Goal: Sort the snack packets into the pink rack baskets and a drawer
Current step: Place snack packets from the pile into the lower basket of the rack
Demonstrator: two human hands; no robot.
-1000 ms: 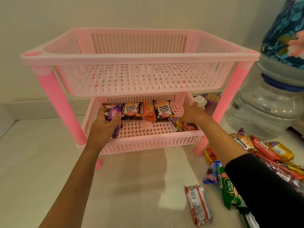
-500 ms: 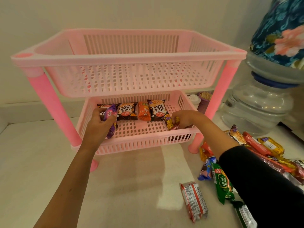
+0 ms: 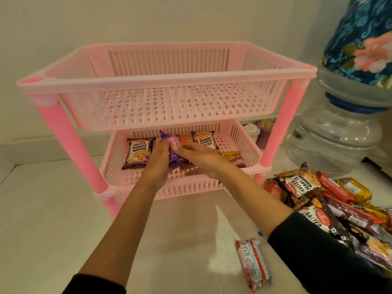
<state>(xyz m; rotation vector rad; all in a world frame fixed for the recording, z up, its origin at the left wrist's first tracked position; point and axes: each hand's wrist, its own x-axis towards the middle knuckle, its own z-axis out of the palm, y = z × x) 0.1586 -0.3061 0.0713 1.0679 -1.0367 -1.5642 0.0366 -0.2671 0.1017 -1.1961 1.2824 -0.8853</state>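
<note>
Purple and pink wrapping marks the snack packet (image 3: 173,150) held between both hands inside the lower basket (image 3: 135,177) of the pink rack (image 3: 169,85). The left hand (image 3: 158,158) is pressed against the packet's left edge with its fingers curled round it, while the right hand (image 3: 197,158) is laid on the right edge with fingers bent over the wrapper. Just left of the hands a salted peanuts packet (image 3: 137,153) lies flat on the basket floor, well inside the left wall. Behind the hands an orange packet (image 3: 186,138) and a second peanuts packet (image 3: 204,139) are lined up near the back wall. A yellow and brown packet (image 3: 233,159) lies to the right, close to the front right corner. Open floor is left along the basket's right side and front rim. The upper basket (image 3: 169,107) hangs directly above, so the way in is through the gap at the front. On the desk (image 3: 53,219), a red and white packet (image 3: 253,264) lies alone near the right sleeve (image 3: 318,255), and a heap of packets (image 3: 331,200) is piled further right. A clear water jar (image 3: 339,132) is seen beside the rack's right leg.
</note>
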